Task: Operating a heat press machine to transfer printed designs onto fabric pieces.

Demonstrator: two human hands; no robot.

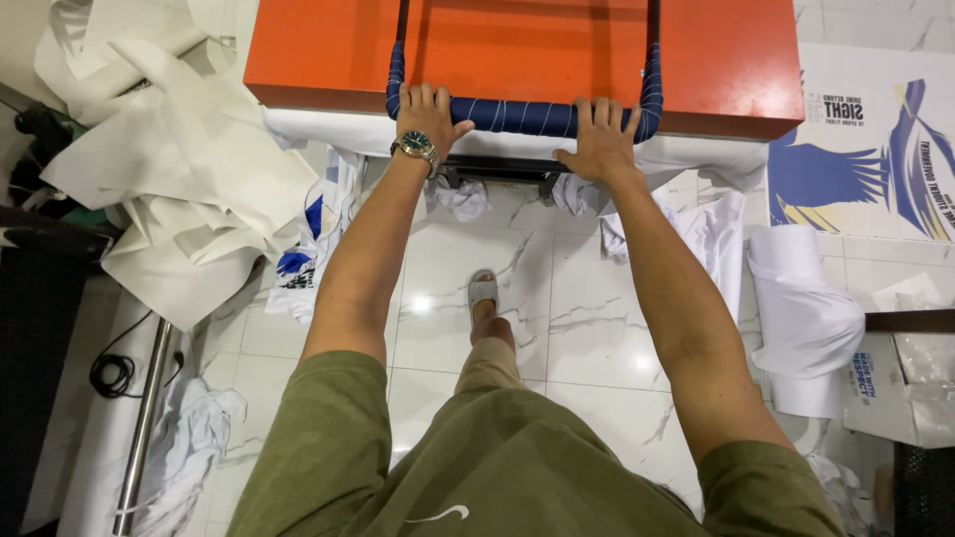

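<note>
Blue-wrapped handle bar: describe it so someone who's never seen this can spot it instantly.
Find the big orange press plate at the top of the view. Along its near edge runs the handle bar, a horizontal bar wound in dark blue tape, with the left hand and right hand gripping it. It is the only blue-wrapped bar; everything beside it is white cloth or paper.

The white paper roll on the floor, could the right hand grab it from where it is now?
Probably not right away. The right hand is gripping the blue-wrapped handle, and the white paper roll lies on the floor well below it, off to the right.
</note>
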